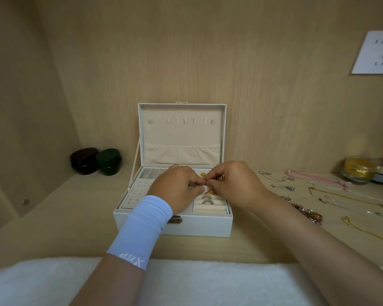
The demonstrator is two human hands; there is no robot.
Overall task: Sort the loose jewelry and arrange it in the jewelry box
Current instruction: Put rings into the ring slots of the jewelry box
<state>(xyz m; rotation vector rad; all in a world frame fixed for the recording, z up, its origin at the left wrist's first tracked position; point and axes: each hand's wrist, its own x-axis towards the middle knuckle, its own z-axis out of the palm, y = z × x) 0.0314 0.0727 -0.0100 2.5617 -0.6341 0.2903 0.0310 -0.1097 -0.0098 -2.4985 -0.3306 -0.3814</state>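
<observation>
A white jewelry box [199,226] stands open in the middle of the wooden desk, its lid upright with a row of hooks and a pocket. My left hand [177,186] and my right hand [232,184] meet over the ring rolls [210,207] at the box's right side. Their fingertips pinch a small gold piece [205,178] between them. Three rings [207,198] sit in the rolls just below the fingers. Loose necklaces and chains [332,195] lie spread on the desk to the right, with a sparkly cluster of earrings [305,209] nearest the box.
Two dark round tins [95,161] stand at the back left. A gold-lidded jar [358,171] and a smaller jar sit at the back right. A wall socket [374,51] is up on the right. A white fluffy cloth [53,281] lies along the front edge.
</observation>
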